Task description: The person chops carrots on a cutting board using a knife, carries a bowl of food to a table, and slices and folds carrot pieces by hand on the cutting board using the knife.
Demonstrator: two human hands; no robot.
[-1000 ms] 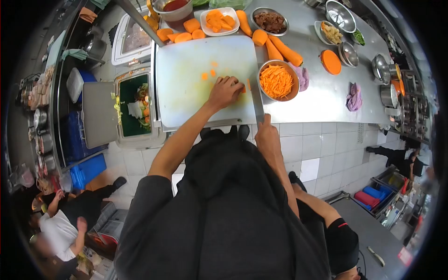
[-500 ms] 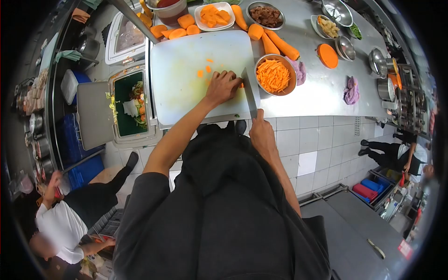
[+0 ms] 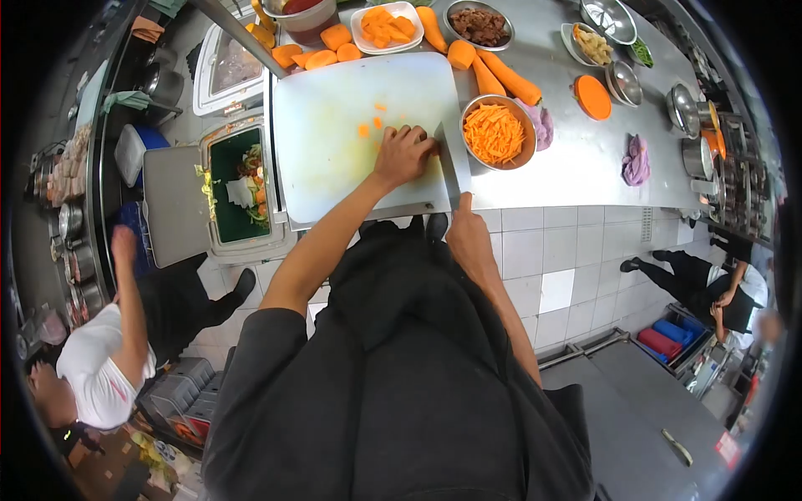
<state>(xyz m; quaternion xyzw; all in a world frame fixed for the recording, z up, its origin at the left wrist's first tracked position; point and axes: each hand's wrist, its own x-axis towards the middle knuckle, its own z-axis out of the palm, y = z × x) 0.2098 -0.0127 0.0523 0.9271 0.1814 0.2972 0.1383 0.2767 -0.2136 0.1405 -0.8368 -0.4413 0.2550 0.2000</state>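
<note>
On the white cutting board (image 3: 334, 142) my left hand (image 3: 404, 155) presses down with curled fingers, over a piece of carrot that is almost wholly hidden beneath them. Right beside those fingertips stands the broad blade of a kitchen knife (image 3: 451, 163). My right hand (image 3: 469, 238) is closed around its handle at the board's front edge. A few small carrot bits (image 3: 363, 130) lie on the board beyond my left hand. Just right of the blade is a metal bowl (image 3: 533, 150) filled with carrot strips (image 3: 493, 134).
Whole carrots (image 3: 510, 79), peeled chunks (image 3: 321, 60) and a bowl of brown meat (image 3: 478, 23) line the board's far side. A purple cloth (image 3: 636, 160) lies on the steel table. A scrap bin (image 3: 234, 167) stands left. Co-workers are at left (image 3: 104, 359) and right (image 3: 710, 280).
My hands and the knife hold nearly the same place on the board, while the view has shifted slightly. The person at left has raised an arm and turned; the one at right has shifted.
</note>
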